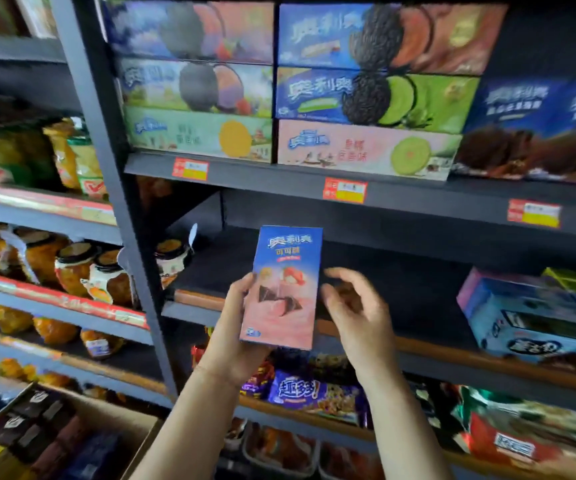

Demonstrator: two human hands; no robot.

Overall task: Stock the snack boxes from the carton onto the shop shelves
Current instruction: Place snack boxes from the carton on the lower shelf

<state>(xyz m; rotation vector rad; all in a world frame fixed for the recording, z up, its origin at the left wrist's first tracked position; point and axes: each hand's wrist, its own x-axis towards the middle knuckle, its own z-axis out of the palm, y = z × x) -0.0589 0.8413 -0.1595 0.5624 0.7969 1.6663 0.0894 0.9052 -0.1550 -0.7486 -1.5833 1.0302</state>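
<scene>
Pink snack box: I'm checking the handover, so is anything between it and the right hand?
In the head view, nothing: only a narrow gap, with dark bare shelf behind, separates the right hand from the pink snack box, which the left hand holds.

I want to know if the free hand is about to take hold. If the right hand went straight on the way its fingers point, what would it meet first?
Probably the right edge of the pink-and-blue snack box that the left hand holds upright. The right hand is open, fingers curved leftward toward it; depth is unclear.
</scene>
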